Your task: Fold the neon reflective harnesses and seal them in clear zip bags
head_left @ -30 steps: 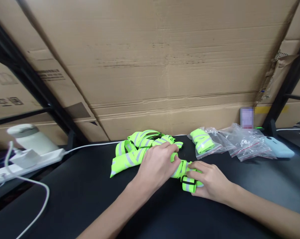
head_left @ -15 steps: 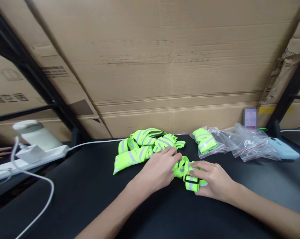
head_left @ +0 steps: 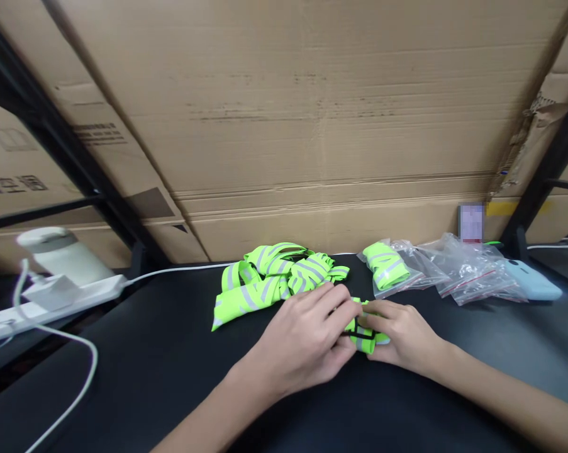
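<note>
Between my two hands is a bunched neon-yellow reflective strap (head_left: 365, 345) with grey stripes and a black buckle (head_left: 359, 335). My left hand (head_left: 314, 333) closes on its left side, fingers bent over the top and covering much of it. From the right, my right hand (head_left: 399, 333) pinches the strap, fingers on top and thumb below. Just behind my left hand lies a loose pile of the same reflective straps (head_left: 269, 277).
Right of the pile, a folded strap (head_left: 385, 264) rests on clear zip bags (head_left: 477, 270), with a light blue phone case (head_left: 531, 280) beside them. At left are a white power strip (head_left: 76, 299), a pale bottle (head_left: 69, 255) and a cable (head_left: 92, 358). Cardboard (head_left: 321, 138) stands behind.
My left hand has moved right and toward me, over the strap and against the buckle, hiding more of it. My right hand has stayed nearly in place.
</note>
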Demonstrator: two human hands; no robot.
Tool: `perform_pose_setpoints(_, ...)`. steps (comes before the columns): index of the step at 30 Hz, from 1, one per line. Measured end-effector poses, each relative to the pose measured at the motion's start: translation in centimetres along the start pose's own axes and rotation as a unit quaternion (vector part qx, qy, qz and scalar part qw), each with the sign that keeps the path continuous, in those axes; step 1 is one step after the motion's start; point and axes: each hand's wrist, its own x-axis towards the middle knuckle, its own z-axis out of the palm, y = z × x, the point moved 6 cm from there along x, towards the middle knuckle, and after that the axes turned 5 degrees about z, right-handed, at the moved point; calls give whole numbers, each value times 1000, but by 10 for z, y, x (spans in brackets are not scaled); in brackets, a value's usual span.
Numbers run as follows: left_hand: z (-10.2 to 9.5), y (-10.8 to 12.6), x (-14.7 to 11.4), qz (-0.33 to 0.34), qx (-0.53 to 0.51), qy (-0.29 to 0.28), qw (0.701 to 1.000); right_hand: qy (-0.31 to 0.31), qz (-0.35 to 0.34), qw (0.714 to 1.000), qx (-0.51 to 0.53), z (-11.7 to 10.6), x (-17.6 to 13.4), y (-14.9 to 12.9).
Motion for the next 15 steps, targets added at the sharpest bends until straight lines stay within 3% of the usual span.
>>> perform_pose_setpoints(2, -12, 4, 0, 4, -57, 51, 997, -6, 2, 1000, 8, -1, 0, 4)
perform_pose_setpoints(5, -14, 14, -1, 40, -136, 48, 989, -8, -16, 999, 40, -3, -1, 9)
perform_pose_setpoints(11, 28, 50, -24, 115, -122, -107, 980, -18, -38, 992, 123, -12, -2, 19)
perform_pose_setpoints(15, 45, 54, -41, 96, -150, -154, 972, -31, -39, 988, 144, -15, 0, 25)
